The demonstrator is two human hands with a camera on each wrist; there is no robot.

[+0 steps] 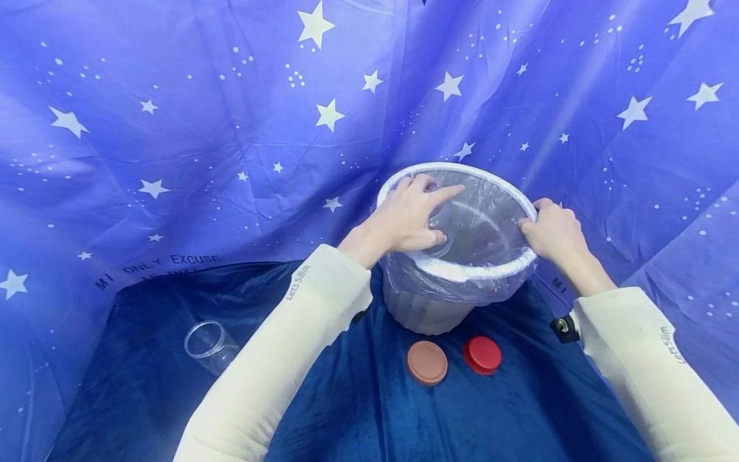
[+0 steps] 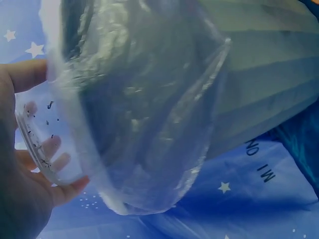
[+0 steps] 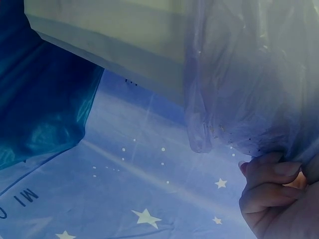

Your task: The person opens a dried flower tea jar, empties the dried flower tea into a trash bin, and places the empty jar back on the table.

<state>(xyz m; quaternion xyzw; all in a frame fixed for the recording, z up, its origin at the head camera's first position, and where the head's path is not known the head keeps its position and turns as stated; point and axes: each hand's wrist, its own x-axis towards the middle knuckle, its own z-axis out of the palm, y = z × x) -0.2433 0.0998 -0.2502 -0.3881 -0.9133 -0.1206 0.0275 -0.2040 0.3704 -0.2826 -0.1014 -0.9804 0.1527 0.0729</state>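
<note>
A grey waste bin point(image 1: 427, 314) stands tilted on the dark blue cloth, lined with a clear plastic bag point(image 1: 462, 287) folded over its white rim point(image 1: 447, 268). Over the bin's mouth, my left hand point(image 1: 404, 215) holds a clear plastic jar point(image 2: 50, 124) with fingers and thumb around it. Small dark specks cling to the jar's wall in the left wrist view. My right hand point(image 1: 554, 231) grips the rim on the right side, its curled fingers point(image 3: 271, 172) pressing the bag there. The bottom of the bin's inside is hard to make out.
Another clear jar point(image 1: 210, 343) lies tipped on the cloth at the left, partly behind the left sleeve. In front of the bin lie an orange-brown lid point(image 1: 427, 363) and a red lid point(image 1: 483, 355). A blue star-patterned curtain point(image 1: 260, 128) hangs close behind.
</note>
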